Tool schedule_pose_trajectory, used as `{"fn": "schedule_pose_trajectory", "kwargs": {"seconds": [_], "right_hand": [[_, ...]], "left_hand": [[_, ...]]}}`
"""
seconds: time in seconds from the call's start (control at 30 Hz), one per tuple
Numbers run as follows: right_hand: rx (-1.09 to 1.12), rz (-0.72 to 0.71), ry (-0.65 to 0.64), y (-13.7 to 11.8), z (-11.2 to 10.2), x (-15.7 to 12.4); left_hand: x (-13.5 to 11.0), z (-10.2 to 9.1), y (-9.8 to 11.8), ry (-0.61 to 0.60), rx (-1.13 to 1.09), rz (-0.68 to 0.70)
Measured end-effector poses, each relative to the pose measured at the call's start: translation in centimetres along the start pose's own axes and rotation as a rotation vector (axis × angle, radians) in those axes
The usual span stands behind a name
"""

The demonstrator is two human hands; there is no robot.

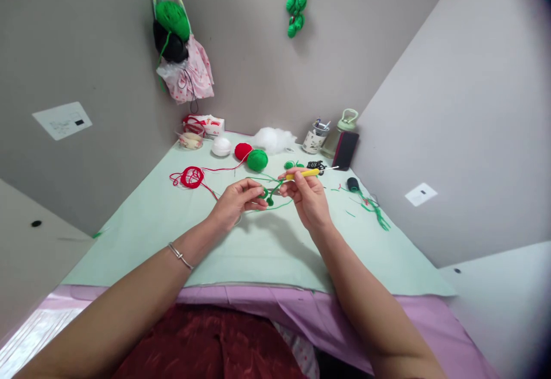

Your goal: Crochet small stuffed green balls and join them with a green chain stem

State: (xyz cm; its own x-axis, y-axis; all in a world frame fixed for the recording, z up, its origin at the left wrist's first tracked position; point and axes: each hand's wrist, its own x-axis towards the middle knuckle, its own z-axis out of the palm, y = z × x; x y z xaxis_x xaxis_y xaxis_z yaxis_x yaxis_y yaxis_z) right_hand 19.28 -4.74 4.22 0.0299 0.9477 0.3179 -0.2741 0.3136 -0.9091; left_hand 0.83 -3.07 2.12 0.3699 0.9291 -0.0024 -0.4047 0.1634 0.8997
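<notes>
My left hand [236,200] is closed in a pinch on a small green crochet piece [267,196] held above the pale green table cover [267,247]. My right hand [307,195] grips a crochet hook with a yellow handle [306,173], its metal tip pointing right. Green yarn strands run from the piece back toward a green yarn ball [257,160]. The two hands are close together, almost touching at the piece.
A red yarn ball [243,150], white ball [221,146], white stuffing [274,138], red yarn tangle [191,177], a box [206,124], a cup of tools [315,136], a bottle [341,132], a phone [345,149], green scraps [373,208]. Hung on the walls are yarn bags [176,40] and a green crochet piece [297,8].
</notes>
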Motion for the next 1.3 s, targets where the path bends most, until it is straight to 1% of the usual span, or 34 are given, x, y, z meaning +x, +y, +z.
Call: {"fn": "schedule_pose_trajectory", "kwargs": {"seconds": [0.17,0.37,0.5,0.63,0.9,1.03,1.2,1.27,1.3], "right_hand": [[-0.013,0.000,0.001,0.0,0.0,0.0],[-0.063,-0.021,-0.022,0.2,-0.1,-0.2],[-0.146,-0.074,-0.045,0.3,0.1,-0.5],[-0.257,-0.132,-0.037,0.0,0.5,-0.8],[-0.330,-0.229,-0.033,0.1,0.9,-1.1],[-0.445,-0.318,-0.074,0.6,0.5,-1.2],[-0.699,-0.480,-0.152,0.5,0.2,-1.3],[-0.745,-0.482,-0.173,0.4,0.0,-1.3],[-0.724,-0.454,-0.178,0.3,-0.1,-1.2]], "left_hand": [[0.0,-0.1,0.1,-0.017,-0.026,-0.033],[0.1,-0.1,0.1,0.002,-0.063,-0.038],[0.1,-0.1,0.1,0.006,-0.076,-0.041],[0.1,-0.1,0.0,0.010,-0.079,-0.039],[0.1,-0.2,-0.1,0.021,-0.054,-0.026],[0.1,-0.2,-0.3,0.034,-0.023,-0.002],[-0.1,-0.1,-0.8,0.056,0.035,0.044],[-0.2,0.0,-0.9,0.060,0.060,0.061],[-0.2,0.0,-1.0,0.056,0.071,0.065]]}}
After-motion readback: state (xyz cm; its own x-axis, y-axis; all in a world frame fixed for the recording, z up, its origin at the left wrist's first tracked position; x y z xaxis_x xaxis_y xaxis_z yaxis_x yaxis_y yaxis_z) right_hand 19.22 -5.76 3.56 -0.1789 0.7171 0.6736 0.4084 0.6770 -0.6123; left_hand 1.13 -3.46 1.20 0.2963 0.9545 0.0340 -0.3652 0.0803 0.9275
